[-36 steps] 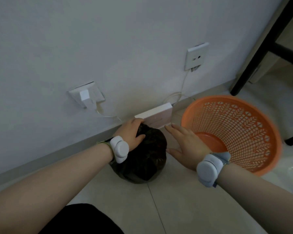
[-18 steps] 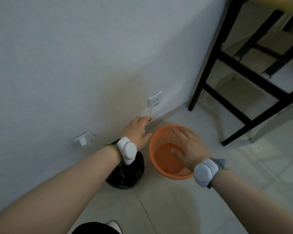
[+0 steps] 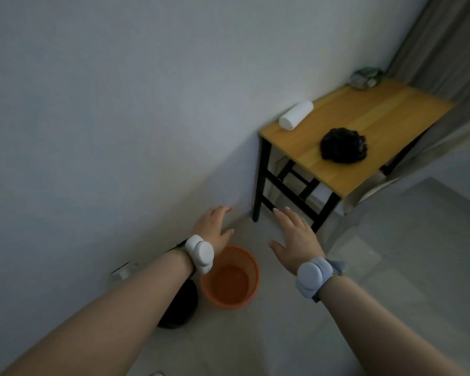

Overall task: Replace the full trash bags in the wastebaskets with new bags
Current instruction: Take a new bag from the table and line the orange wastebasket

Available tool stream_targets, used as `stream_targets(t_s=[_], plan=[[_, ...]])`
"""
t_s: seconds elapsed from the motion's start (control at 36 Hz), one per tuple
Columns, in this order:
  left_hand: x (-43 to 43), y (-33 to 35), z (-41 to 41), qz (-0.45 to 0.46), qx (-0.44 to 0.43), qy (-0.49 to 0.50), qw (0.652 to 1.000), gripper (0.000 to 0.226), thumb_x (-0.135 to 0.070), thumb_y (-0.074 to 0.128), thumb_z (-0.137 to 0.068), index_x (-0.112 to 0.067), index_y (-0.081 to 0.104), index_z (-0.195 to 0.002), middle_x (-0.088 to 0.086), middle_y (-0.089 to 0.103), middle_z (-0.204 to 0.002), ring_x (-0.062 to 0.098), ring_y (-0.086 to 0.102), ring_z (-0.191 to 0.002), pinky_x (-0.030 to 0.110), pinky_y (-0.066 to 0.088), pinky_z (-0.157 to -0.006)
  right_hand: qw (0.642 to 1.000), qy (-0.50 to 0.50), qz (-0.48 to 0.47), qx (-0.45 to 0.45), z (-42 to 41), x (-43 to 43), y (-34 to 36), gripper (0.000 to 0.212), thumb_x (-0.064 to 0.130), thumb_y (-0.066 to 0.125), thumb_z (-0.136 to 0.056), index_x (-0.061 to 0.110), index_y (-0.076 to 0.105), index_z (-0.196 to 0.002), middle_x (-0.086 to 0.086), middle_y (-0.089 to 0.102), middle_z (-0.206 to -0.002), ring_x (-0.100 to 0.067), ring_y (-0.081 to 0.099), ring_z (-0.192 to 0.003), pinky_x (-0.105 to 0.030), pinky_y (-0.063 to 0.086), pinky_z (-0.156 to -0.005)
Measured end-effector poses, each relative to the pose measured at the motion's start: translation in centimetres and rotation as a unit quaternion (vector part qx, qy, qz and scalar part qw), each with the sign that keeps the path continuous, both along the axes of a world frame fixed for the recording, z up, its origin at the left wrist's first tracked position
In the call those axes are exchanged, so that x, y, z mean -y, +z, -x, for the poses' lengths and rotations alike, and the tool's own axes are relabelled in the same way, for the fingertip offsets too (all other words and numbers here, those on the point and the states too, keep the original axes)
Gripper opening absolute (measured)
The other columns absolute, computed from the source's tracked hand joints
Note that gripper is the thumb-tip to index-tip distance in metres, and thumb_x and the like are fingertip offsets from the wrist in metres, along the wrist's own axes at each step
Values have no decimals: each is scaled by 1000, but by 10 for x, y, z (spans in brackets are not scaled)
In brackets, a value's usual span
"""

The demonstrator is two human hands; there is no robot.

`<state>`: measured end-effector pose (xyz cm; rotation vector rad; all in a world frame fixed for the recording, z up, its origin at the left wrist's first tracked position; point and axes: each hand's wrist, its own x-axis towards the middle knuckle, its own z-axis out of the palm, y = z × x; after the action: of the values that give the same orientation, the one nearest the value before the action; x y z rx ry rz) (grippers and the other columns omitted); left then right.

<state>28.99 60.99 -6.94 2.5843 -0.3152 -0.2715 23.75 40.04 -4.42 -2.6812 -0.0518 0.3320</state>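
Two hands are being held out empty, the left hand near the wall and the right hand beside it, fingers loosely spread, seemingly for a reach toward the surface at upper right. The orange wastebasket is being left unlined at lower centre, the full black bag sitting just left of it. A crumpled black bag and a white roll are being stored on the surface, likely as fresh supply.

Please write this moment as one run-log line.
wastebasket: orange, unlined, on floor | full bag: on floor beside it | left hand: open, empty | right hand: open, empty
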Motion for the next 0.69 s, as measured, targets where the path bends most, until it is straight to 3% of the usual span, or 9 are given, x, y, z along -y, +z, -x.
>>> stream_targets(t_s=[0.14, 0.39, 0.69], plan=[[38, 35, -3, 15, 6, 12, 1000, 55, -27, 61, -85, -17, 40, -136, 9, 45, -136, 27, 44, -125, 40, 39, -101, 1000, -13, 0, 4, 0, 39, 29, 74, 36, 54, -91, 28, 10, -150, -2, 8, -158, -24, 9, -145, -37, 16, -117], [82, 44, -48, 23, 7, -25, 999, 56, -25, 58, -89, -13, 36, -138, 11, 43, -139, 26, 41, -128, 31, 31, -103, 997, -72, 6, 3, -46, 67, 29, 75, 38, 55, -90, 27, 11, -150, -4, 10, -157, -26, 11, -144, -40, 20, -116], [140, 44, -134, 88, -14, -64, 994, 58, -26, 59, -89, -15, 33, -139, 10, 40, -141, 26, 44, -125, 37, 37, -103, 989, -148, 11, -1, -107, 117, 35, 76, 34, 57, -90, 29, 10, -149, -3, 7, -158, -27, 9, -145, -40, 19, -115]])
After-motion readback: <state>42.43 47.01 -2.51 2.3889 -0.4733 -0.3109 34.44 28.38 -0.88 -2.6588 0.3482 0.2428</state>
